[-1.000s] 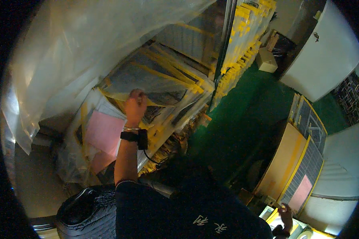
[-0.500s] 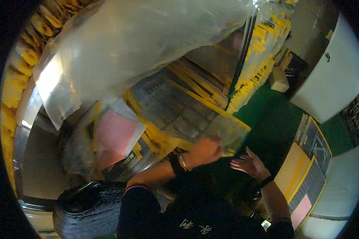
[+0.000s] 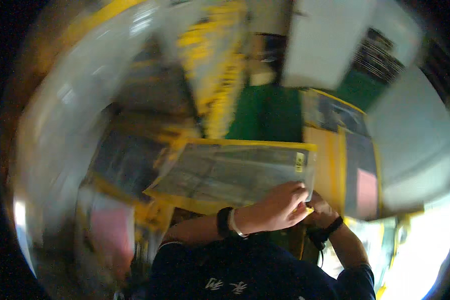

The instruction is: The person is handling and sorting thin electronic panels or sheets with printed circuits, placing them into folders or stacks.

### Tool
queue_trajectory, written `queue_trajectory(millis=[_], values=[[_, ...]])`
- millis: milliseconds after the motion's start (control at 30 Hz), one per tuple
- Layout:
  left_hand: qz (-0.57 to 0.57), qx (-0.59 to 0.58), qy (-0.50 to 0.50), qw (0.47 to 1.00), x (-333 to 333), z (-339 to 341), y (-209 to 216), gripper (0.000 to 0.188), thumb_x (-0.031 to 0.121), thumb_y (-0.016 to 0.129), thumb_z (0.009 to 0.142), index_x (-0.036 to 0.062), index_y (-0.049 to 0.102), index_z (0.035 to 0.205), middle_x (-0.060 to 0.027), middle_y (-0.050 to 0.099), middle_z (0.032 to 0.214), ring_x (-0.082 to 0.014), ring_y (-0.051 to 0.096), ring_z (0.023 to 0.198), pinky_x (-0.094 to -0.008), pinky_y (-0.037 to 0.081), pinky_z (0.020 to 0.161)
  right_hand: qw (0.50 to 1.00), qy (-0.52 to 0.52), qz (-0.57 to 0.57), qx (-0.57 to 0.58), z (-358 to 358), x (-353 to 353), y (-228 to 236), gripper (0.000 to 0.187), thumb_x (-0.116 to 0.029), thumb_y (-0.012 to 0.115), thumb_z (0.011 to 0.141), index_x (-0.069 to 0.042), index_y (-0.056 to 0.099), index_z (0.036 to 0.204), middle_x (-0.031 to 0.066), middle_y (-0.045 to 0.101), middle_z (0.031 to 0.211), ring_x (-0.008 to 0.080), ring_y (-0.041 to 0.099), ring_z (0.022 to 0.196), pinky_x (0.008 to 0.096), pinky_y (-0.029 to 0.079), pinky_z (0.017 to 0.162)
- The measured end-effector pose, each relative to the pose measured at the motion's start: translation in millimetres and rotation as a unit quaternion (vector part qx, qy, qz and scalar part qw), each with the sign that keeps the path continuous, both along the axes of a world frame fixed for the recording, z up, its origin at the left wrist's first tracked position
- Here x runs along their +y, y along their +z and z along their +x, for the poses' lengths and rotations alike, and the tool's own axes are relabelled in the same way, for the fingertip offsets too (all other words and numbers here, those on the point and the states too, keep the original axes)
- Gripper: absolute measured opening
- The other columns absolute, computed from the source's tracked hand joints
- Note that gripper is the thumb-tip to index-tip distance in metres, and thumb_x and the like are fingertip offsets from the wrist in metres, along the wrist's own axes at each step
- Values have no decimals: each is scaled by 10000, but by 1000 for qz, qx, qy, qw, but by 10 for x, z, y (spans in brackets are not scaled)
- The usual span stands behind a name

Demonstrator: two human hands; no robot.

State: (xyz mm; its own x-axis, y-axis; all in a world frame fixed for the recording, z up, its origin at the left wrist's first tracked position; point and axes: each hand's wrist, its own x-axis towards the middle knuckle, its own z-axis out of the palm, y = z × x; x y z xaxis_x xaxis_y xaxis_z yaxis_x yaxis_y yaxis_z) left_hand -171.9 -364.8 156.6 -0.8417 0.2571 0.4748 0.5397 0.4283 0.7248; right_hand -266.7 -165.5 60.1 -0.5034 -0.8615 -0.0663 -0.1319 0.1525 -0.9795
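A grey, see-through sheet [image 3: 235,167] with yellow tape along its edges stretches out in front of me. My left hand [image 3: 287,205] is closed in a pinch on its near right corner. My right hand [image 3: 322,211] is right beside that corner, against the left fingertips. Its own fingers are mostly hidden there, so their grip cannot be made out. A small yellow label [image 3: 299,162] sits near the sheet's right edge. The far left end of the sheet lies over other yellow-edged sheets [image 3: 127,157].
Pink paper [image 3: 110,235] lies on the pile at left, below a large clear plastic cover [image 3: 72,110]. Yellow-taped sheets [image 3: 217,65] stand in a row ahead. More boards and sheets, one with a pink paper [image 3: 366,187], are at right. The floor [image 3: 257,112] is green.
My view has turned to the right. The left hand has drawn the sheet's corner rightward, off the pile. My right hand, open and apart before, has come up to the corner.
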Motion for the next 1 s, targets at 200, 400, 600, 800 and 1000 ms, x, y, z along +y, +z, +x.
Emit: queue_trajectory(millis=[200,400,600,800,1000], values=[[-10,4,-350,937,1149,-5,197,87,0,540,687,-5,496,761,-136,538,781,-301,554,699,-344,466,624,773,-538,-180,-285,1069,1489,-609,203,-10,518,769,-45,585,957,9,590,801,105,522,627,232,405,549],[-42,19,-596,802,2248,342,113,77,19,574,657,9,498,651,-122,569,787,-276,558,716,-341,462,632,586,-754,-232,-184,2555,2035,-292,226,-117,586,800,-38,539,1007,-5,567,810,85,501,707,230,412,585],[-100,-30,-677,729,2968,507,-616,105,63,570,640,5,489,609,-127,512,651,-281,524,585,-360,435,545,461,-820,-303,-152,3182,2192,-565,358,-23,542,807,-41,465,1156,40,552,1030,139,527,919,295,446,781],[-162,-81,-655,734,3297,732,-1292,130,96,576,638,-13,521,593,-146,519,610,-260,540,554,-343,429,508,352,-881,-200,-245,3563,2138,-860,389,-98,549,829,-10,404,1179,94,532,1047,170,546,872,286,470,734],[-127,-160,-606,769,3385,653,-1177,138,98,553,673,-18,517,608,-145,509,586,-251,513,505,-333,422,488,235,-921,-276,-141,3850,2020,-673,360,-16,525,812,58,398,1141,147,530,1027,165,560,869,253,472,758]])
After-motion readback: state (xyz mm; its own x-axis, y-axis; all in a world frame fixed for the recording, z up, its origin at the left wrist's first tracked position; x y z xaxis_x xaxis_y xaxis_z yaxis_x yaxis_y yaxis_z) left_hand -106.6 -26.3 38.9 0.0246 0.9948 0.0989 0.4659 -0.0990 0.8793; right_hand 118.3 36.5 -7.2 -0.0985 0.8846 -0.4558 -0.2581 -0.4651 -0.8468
